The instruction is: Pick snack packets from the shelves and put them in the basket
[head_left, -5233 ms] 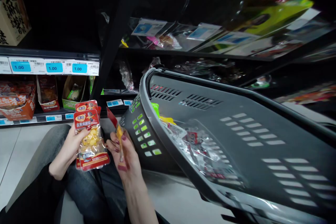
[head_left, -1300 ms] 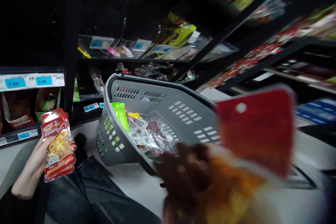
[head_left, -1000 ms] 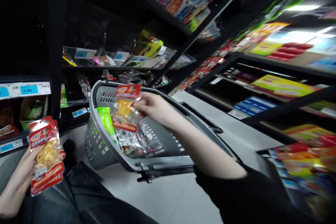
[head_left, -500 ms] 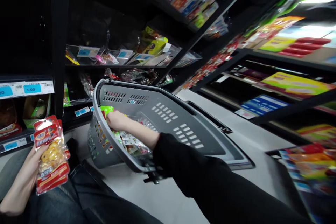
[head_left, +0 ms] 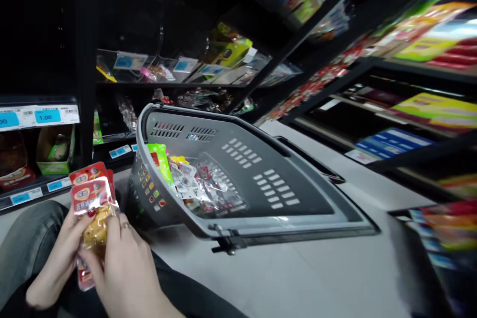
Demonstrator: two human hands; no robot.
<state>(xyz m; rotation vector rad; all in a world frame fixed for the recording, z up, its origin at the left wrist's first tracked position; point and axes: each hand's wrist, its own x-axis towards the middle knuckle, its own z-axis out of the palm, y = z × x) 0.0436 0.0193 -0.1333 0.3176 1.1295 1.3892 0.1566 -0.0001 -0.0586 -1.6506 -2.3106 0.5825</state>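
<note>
My left hand [head_left: 61, 253] grips a small stack of red-topped snack packets [head_left: 91, 198] with yellow pieces inside, low at the left. My right hand [head_left: 122, 263] has come onto the front of the same stack, fingers curled over the packets. Just to the right a grey plastic shopping basket [head_left: 283, 179] lies tilted on the pale floor. Inside its near end are a green packet [head_left: 161, 156] and several clear-wrapped snacks [head_left: 201, 189]. My jeans-covered knee [head_left: 26, 238] is under my hands.
Dark store shelving stands around: a left shelf with blue price tags [head_left: 46, 117] and boxed snacks [head_left: 55, 151], a middle shelf with clear bins [head_left: 175, 69], and shelves of colourful packets [head_left: 417, 44] along the right side of the aisle.
My right hand put a packet into the basket, pulled out, and has come back to the stack in my left hand. The view has swung a little left and down.
</note>
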